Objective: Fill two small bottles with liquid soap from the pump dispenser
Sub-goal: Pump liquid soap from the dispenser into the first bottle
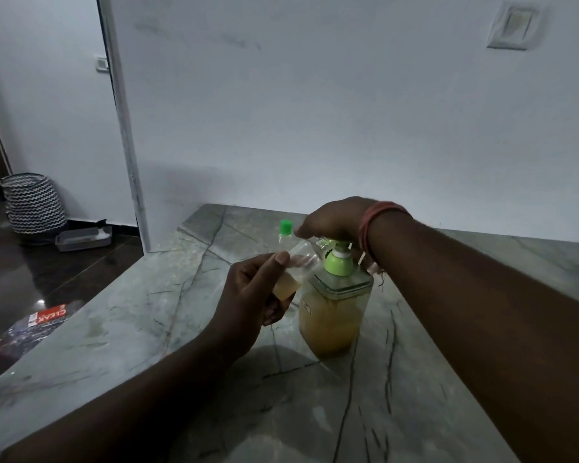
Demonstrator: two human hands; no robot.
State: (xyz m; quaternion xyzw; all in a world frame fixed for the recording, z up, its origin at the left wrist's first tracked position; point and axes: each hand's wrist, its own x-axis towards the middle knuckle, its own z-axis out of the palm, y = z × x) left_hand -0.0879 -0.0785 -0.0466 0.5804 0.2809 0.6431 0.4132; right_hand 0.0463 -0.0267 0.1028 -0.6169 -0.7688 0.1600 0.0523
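We see bare countertop (214,379) left and front of the dispenser (333,315); the capped bottle (285,236) stands just behind.

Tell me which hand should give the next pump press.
Right. The right hand already rests on the pump dispenser head, while the left hand holds the tilted small bottle at the spout.

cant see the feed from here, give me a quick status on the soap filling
Left hand grips tilted small bottle, partly filled. Right hand on top of pump dispenser. Second bottle, green cap, stands behind. Nothing in the way.
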